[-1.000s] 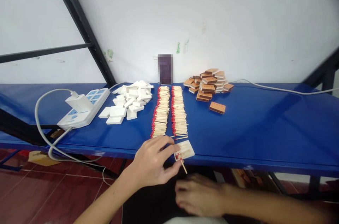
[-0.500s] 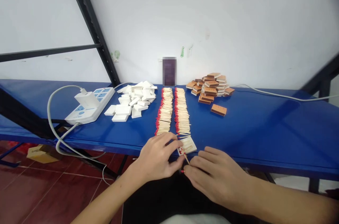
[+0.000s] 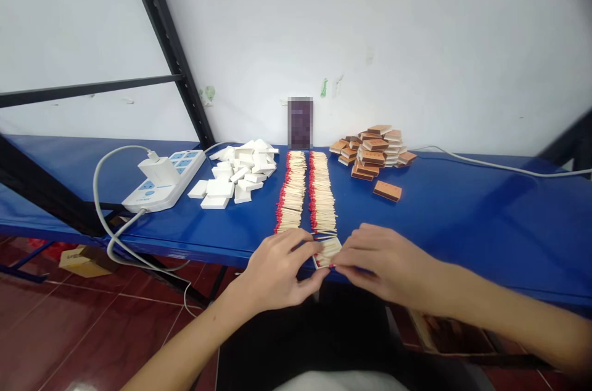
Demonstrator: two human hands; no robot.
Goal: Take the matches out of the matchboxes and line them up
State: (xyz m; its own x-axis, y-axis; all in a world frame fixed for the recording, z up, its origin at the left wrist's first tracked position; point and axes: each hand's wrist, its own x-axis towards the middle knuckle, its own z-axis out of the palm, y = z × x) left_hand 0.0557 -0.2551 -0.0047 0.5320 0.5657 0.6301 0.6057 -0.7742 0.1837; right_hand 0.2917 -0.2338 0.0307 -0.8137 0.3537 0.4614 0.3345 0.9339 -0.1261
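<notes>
At the front edge of the blue shelf, a white matchbox tray (image 3: 331, 247) lies with several matches in it. My left hand (image 3: 282, 271) grips its left side, the fingers and thumb closed around the edge. My right hand (image 3: 382, 258) is over the tray's right front corner, fingertips pinched on a match with a pink-red head (image 3: 331, 266); most of that match is hidden by the fingers. Just beyond the tray, two long rows of red-headed matches, a left row (image 3: 292, 190) and a right row (image 3: 322, 197), run back towards the wall.
White empty trays (image 3: 243, 166) are heaped left of the matches. Brown matchbox covers (image 3: 372, 153) are piled at the back right, and one cover (image 3: 387, 190) lies apart. A power strip (image 3: 161, 187) with a plugged-in charger and looping cable is on the left. Blue shelf edge (image 3: 203, 250) runs along the front.
My right hand has moved up and forward, from below the tray to its front right corner, bringing the match with it. My left hand keeps its grip on the tray. The view has shifted slightly.
</notes>
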